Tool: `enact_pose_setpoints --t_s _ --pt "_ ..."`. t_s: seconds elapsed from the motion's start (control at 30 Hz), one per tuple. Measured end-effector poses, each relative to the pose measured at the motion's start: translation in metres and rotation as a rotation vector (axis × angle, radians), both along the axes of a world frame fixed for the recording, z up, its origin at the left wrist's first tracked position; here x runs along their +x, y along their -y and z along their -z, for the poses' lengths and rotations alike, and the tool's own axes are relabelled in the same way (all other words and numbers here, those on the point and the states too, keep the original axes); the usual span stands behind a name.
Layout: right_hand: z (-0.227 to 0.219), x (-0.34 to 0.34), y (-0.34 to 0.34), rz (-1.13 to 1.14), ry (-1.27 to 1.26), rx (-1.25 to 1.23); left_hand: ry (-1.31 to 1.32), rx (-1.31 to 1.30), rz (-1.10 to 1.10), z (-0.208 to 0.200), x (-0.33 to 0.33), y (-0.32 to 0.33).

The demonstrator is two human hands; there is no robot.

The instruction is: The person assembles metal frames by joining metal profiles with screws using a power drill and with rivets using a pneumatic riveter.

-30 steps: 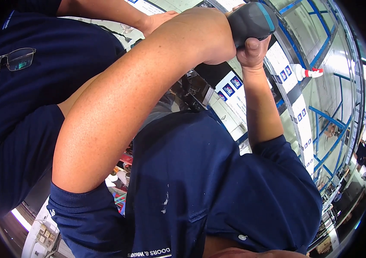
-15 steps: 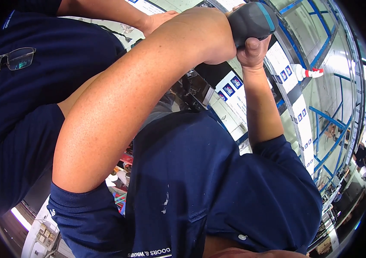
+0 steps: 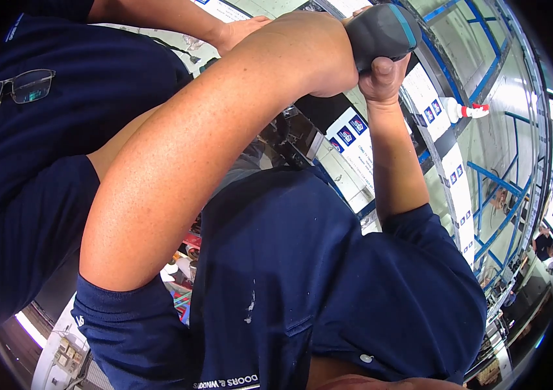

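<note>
A dark grey power tool [image 3: 380, 39] with rounded housing and a teal stripe is held up at the top of the view, right of the middle. Its working end is hidden, so I cannot tell its exact kind. My left arm reaches across from the lower left, and my left hand [image 3: 336, 55] is closed at the tool, its fingers mostly hidden behind the housing. From below, my right hand [image 3: 382, 81] grips the tool, thumb pressed to its underside. Under both hands lies a frame with white printed film [image 3: 358, 153] along its dark bars.
Close on my left stands a co-worker in a navy shirt [image 3: 114, 84], glasses [image 3: 23, 88] hanging on it; the co-worker's hand [image 3: 241, 32] rests near my left forearm. A white bottle with a red nozzle [image 3: 462, 110] lies to the right. Blue metal bars [image 3: 497, 175] extend beyond.
My hands and the power tool stay almost in the same place. A distant person at the right edge has shifted slightly.
</note>
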State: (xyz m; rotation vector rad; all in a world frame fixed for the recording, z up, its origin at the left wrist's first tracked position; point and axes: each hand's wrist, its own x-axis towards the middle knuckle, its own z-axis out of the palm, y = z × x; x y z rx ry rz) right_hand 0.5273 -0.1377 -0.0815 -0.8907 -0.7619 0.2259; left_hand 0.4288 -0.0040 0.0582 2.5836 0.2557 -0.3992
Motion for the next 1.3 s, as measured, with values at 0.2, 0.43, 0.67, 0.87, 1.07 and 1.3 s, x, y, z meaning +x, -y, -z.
enact_pose_setpoints --t_s 0.2,0.43,0.67,0.87,1.07,1.3 --pt "-0.002 0.0 0.001 0.006 -0.008 -0.043 0.014 -0.013 0.028 0.002 0.0 -0.002" --pt "-0.001 -0.003 0.002 0.008 -0.034 -0.012 0.025 -0.021 0.018 0.003 -0.002 -0.001" --pt "0.002 -0.003 0.0 -0.018 -0.05 -0.026 0.021 -0.018 -0.005 0.006 -0.003 -0.002" --pt "0.052 0.004 0.008 0.067 0.099 -0.173 -0.142 0.071 -0.048 0.039 0.002 0.006" --pt "0.047 0.008 0.005 0.079 0.075 -0.213 -0.105 0.06 0.015 0.05 0.014 -0.001" --pt "0.007 0.008 -0.003 0.073 0.07 -0.164 -0.086 0.02 0.0 0.005 0.016 -0.004"
